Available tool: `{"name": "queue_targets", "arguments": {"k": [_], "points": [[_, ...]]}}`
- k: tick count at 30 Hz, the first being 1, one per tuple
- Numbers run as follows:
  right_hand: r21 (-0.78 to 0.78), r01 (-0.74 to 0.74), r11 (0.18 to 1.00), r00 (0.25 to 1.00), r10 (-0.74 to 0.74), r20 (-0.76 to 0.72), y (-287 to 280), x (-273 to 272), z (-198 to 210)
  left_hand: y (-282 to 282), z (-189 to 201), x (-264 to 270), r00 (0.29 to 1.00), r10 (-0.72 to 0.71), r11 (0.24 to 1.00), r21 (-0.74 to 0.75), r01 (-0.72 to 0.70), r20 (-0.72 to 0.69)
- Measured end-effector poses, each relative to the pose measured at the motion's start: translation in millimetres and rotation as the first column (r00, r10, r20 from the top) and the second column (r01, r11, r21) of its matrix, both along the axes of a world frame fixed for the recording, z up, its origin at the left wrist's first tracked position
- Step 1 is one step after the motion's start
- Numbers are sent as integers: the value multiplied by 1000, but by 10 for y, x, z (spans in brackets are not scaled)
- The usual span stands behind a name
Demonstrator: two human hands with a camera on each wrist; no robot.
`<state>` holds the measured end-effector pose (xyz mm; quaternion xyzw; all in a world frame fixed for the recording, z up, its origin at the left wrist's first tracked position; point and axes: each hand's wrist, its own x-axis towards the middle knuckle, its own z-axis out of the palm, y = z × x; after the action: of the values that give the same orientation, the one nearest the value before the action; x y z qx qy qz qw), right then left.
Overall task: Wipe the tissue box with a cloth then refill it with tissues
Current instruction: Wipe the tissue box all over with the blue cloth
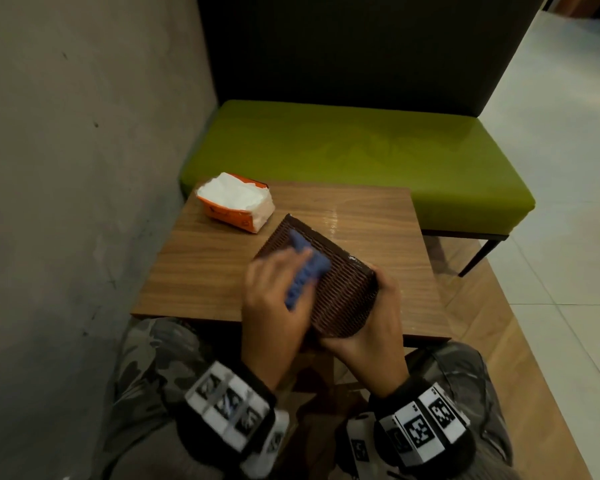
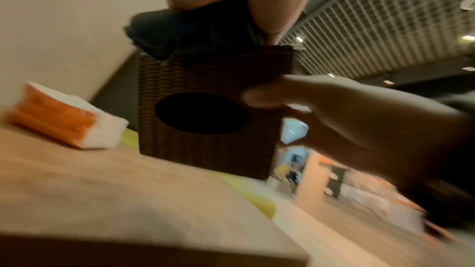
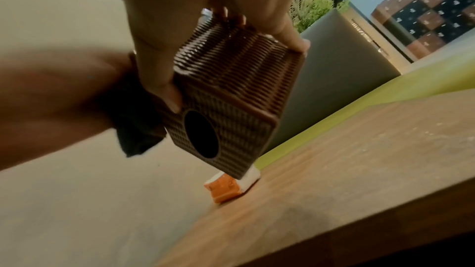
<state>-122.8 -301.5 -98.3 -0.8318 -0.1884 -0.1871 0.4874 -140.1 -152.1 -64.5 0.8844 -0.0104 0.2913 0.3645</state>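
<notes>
A dark brown woven tissue box (image 1: 329, 285) is held tilted above the table's near edge, its oval opening (image 2: 200, 113) facing me. My right hand (image 1: 371, 323) grips the box (image 3: 231, 92) from its right side, thumb near the opening and fingers wrapped over the far edge. My left hand (image 1: 278, 299) presses a bunched blue cloth (image 1: 305, 271) against the box's upper side; in the left wrist view the cloth (image 2: 185, 33) lies on top of the box (image 2: 213, 113). An opened orange pack of white tissues (image 1: 236, 202) lies at the table's far left.
The small wooden table (image 1: 215, 258) stands against a grey wall (image 1: 66, 168) on the left. A green bench seat (image 1: 354, 154) with a dark backrest is behind the table. Tiled floor lies to the right.
</notes>
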Motion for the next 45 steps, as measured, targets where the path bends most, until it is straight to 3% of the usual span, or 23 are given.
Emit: {"name": "queue_targets", "arguments": {"k": [3, 7, 10, 13, 20, 25, 29, 32, 36, 41, 43, 45], "points": [[33, -35, 999, 999, 34, 34, -7, 47, 3, -222, -26, -227, 967, -249, 968, 34, 247, 48], [-77, -104, 992, 995, 104, 5, -42, 86, -46, -157, 161, 36, 971, -213, 977, -1, 215, 110], [-147, -81, 986, 996, 85, 21, -65, 66, -18, -98, 273, 148, 943, -327, 943, 86, 321, 69], [-186, -77, 980, 994, 89, 56, -106, 16, 39, 46, 334, 221, 912, -410, 910, 61, 411, -34], [-221, -127, 967, 991, 132, 4, -116, -55, 86, 377, 190, 422, 959, -241, 970, -54, 235, -152], [-298, -137, 945, 990, 137, -23, -94, 35, 66, 5, 321, 184, 921, -378, 925, -14, 379, -98], [-240, -162, 957, 987, 160, -27, -101, -9, 104, 100, 282, 231, 913, -391, 920, -26, 391, -116], [-163, -173, 971, 984, 178, 15, -117, -86, 134, 341, 176, 351, 930, -342, 940, -29, 341, -132], [-184, -195, 963, 980, 200, 14, -166, -137, 123, 624, 44, 471, 952, -236, 971, -12, 239, -194], [-306, -201, 930, 980, 191, -63, -110, 24, -33, 90, 134, 205, 927, -347, 938, -42, 344, -141], [-305, -201, 931, 980, 189, -67, -124, 57, -81, -38, 151, 134, 918, -383, 922, 12, 386, -108], [-258, -190, 947, 982, 187, -37, -159, 36, -52, 39, 131, 171, 912, -394, 919, -32, 393, -114]]}}
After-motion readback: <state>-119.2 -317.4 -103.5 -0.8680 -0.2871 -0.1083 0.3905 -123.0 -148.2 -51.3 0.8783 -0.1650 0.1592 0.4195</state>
